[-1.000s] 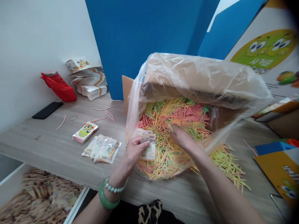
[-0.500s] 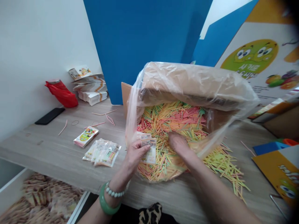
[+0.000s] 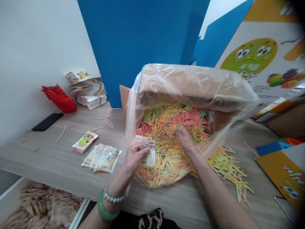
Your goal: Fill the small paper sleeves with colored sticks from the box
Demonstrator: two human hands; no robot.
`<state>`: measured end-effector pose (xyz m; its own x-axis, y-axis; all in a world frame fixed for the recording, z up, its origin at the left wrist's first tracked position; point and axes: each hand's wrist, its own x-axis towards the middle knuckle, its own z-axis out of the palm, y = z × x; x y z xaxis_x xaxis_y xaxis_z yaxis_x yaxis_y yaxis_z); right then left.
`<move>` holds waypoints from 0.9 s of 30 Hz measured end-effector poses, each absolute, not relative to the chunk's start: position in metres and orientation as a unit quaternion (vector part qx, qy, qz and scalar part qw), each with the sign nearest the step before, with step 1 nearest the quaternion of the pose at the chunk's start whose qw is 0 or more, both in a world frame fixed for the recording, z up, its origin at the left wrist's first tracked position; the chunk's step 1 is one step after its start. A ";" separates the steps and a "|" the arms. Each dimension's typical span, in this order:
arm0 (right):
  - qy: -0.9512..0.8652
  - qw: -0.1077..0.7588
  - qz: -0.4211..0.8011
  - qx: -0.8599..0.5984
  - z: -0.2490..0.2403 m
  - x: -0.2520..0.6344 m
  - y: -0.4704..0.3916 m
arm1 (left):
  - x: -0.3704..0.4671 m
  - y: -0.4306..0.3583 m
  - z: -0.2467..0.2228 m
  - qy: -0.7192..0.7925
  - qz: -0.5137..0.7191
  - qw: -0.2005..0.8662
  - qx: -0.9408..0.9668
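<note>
A cardboard box lined with a clear plastic bag (image 3: 190,81) lies open toward me, full of thin coloured sticks (image 3: 166,127) in yellow, pink, orange and green. At the bag's left edge my left hand (image 3: 134,157) pinches small clear printed packets (image 3: 150,156), thumb on top. My right hand (image 3: 184,138) is over the sticks inside the bag, its fingers closed round a few light green and yellow sticks (image 3: 179,128). More yellow sticks (image 3: 228,168) are spilled on the table to the right.
On the table (image 3: 59,159) left of the box lie clear packets (image 3: 105,159), a stack of printed cards (image 3: 85,142) and loose sticks. Farther back are a black phone (image 3: 47,121), a red bag (image 3: 59,99) and folded cartons (image 3: 90,92). An open drawer (image 3: 82,211) sits below left.
My right hand has come up slightly from among the sticks, and sticks now show in its fingers. The whole view has shifted a little; my left hand still holds the packets.
</note>
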<state>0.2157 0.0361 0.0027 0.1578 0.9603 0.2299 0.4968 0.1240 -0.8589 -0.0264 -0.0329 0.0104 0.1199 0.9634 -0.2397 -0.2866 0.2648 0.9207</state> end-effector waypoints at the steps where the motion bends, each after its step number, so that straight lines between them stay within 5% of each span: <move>1: -0.575 0.489 0.285 -0.591 0.004 0.214 0.037 | -0.027 -0.032 0.010 0.460 0.481 0.649 0.370; 7: -0.499 0.564 0.439 -0.491 0.009 0.198 0.035 | -0.025 -0.027 0.010 0.465 0.494 0.636 0.367; 12: -0.575 0.497 0.419 -0.496 -0.013 0.172 0.024 | -0.018 -0.021 0.011 0.450 0.486 0.615 0.427; 22: -0.547 0.537 0.459 -0.450 -0.035 0.163 0.013 | 0.023 0.007 0.001 0.328 0.355 0.333 0.809; 27: -0.554 0.543 0.463 -0.429 -0.037 0.161 0.015 | 0.023 0.010 0.003 0.311 0.368 0.393 0.783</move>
